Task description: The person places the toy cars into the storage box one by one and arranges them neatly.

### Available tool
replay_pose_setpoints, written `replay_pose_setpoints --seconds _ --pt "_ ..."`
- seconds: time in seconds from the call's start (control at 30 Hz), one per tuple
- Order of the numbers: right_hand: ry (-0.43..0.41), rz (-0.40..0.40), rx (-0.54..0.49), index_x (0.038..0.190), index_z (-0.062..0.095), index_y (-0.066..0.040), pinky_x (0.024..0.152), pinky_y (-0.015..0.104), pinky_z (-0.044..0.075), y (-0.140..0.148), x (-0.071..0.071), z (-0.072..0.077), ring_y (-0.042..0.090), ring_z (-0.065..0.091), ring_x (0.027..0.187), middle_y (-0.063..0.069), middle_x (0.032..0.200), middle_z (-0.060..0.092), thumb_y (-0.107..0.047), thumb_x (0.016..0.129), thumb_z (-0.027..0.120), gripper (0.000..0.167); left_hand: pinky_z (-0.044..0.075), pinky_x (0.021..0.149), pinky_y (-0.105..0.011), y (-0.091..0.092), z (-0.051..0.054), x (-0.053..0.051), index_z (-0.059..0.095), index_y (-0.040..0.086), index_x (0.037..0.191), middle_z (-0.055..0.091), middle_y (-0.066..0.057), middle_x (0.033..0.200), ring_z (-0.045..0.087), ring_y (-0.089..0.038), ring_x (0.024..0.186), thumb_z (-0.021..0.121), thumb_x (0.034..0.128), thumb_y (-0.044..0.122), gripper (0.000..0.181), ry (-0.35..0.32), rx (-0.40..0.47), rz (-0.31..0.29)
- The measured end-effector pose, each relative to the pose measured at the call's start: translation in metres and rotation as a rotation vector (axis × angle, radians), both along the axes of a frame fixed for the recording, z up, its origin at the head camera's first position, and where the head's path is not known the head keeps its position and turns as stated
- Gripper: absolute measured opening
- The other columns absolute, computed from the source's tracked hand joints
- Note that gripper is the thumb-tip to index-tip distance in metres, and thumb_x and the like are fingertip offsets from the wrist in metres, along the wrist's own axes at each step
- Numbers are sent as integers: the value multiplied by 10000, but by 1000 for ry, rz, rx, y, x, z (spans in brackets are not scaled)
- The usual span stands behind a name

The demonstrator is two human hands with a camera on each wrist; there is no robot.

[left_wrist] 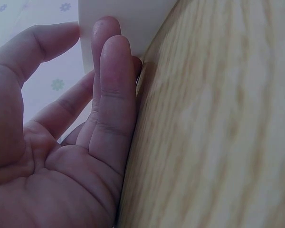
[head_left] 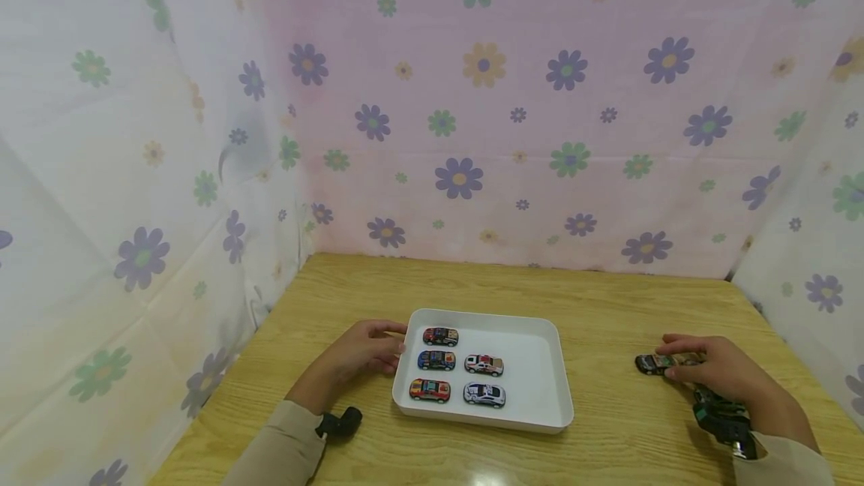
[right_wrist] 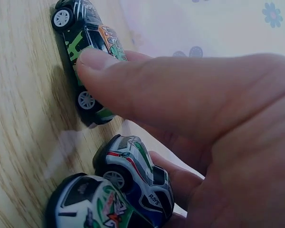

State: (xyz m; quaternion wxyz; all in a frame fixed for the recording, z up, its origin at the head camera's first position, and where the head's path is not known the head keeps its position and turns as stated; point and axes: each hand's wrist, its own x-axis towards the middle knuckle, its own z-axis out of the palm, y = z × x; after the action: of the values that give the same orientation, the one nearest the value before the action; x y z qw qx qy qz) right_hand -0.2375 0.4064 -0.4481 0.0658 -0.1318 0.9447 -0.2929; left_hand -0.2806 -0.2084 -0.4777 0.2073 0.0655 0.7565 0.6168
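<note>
In the head view, my left hand [head_left: 361, 355] rests beside the white tray [head_left: 536, 366], its fingertips against the tray's left wall and its fingers loosely extended. My right hand [head_left: 732, 373] is at the table's right side. It pinches a black toy car with green and orange markings [right_wrist: 88, 40] between thumb and fingers. Whether that car's wheels touch the table I cannot tell. Below the thumb, in the right wrist view, stand a white-and-blue toy car [right_wrist: 149, 190] and a white-and-green toy car [right_wrist: 83, 199]; the hand mostly hides them from the head view.
Inside the tray, toy cars stand in two columns on the left: a dark red one [head_left: 440, 337], a blue one [head_left: 436, 360], a red-and-yellow one [head_left: 430, 391], a red-and-white one [head_left: 484, 364] and a white one [head_left: 484, 394]. Flowered cloth [head_left: 459, 208] encloses the wooden table [head_left: 607, 306].
</note>
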Motion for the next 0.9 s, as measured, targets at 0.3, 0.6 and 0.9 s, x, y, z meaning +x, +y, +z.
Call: replay_pose_setpoints --seconds 0.3,0.6,0.9 --pt "36 -19 17 1196 769 -134 922 602 544 0 0 -1 590 489 1310 300 1458 554 -312 919 784 329 641 746 -355 0 -2 -1 614 30 1391 746 -130 1130 740 -219 828 757 929 196 512 -2 8 -3" --pt "28 -47 -3 1244 752 -135 898 521 588 -2 -1 2 574 508 1312 286 1501 517 -378 933 762 395 638 739 -341 -1 -2 -1 615 31 1391 742 -132 1140 738 -216 828 751 935 198 504 -2 12 -6" --pt "71 -65 18 1262 739 -107 900 620 557 -10 1 12 605 486 1304 275 1450 575 -368 948 750 409 633 713 -329 -1 -3 -1 608 18 1395 756 -131 1107 736 -198 802 735 942 172 494 7 30 -18"
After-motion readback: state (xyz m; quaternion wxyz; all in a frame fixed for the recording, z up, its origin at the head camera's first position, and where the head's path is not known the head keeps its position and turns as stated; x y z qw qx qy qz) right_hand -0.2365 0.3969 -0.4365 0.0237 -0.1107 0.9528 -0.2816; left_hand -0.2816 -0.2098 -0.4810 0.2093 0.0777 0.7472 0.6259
